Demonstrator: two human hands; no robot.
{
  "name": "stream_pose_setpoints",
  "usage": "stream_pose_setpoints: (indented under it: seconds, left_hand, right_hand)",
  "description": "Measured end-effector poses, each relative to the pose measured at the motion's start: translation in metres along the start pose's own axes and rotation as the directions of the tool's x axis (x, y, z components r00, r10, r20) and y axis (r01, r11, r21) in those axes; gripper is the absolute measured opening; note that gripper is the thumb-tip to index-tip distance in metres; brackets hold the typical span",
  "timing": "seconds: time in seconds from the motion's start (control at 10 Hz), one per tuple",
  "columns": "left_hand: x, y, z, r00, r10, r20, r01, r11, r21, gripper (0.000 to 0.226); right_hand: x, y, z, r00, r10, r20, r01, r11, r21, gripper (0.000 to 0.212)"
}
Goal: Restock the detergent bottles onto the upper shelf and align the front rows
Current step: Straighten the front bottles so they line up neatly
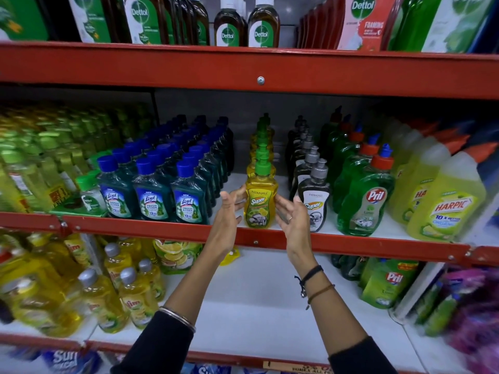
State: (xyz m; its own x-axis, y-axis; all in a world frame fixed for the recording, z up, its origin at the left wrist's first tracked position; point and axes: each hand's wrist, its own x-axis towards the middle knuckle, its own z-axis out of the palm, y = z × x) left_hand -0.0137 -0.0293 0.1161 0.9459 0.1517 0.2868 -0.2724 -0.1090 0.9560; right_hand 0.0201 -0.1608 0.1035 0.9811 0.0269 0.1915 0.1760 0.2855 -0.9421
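A yellow Patanjali Super bottle (259, 201) with a green pump cap stands at the front of its single-file row on the red-edged shelf (162, 228). More of the same bottles line up behind it. My left hand (229, 209) is at its left side, fingers apart, fingertips touching or nearly touching the bottle. My right hand (293, 214) is just to its right, palm turned inward, fingers spread, slightly off the bottle. Neither hand grips it.
Blue-capped Lizol bottles (154, 195) stand to the left, a row of dark Patanjali pump bottles (313, 201) and green Pril bottles (364, 203) to the right, then yellow Harpic (445, 206). Dettol bottles fill the shelf above. The shelf below holds yellow Vim bottles and bare white space.
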Motion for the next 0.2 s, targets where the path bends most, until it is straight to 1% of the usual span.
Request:
stream_pose_setpoints:
  seconds: [0.1, 0.2]
  left_hand:
    - [-0.0007, 0.0037, -0.0033, 1.000, -0.017, 0.001, 0.017, 1.000, 0.016, 0.116]
    - [-0.0049, 0.0101, 0.0007, 0.996, 0.062, -0.064, -0.058, 0.997, 0.060, 0.096]
  right_hand:
    - [0.0011, -0.0047, 0.0007, 0.999, 0.008, 0.034, -0.008, 1.000, -0.003, 0.046]
    - [-0.0077, -0.0055, -0.0054, 0.999, -0.028, 0.031, 0.028, 1.000, 0.005, 0.049]
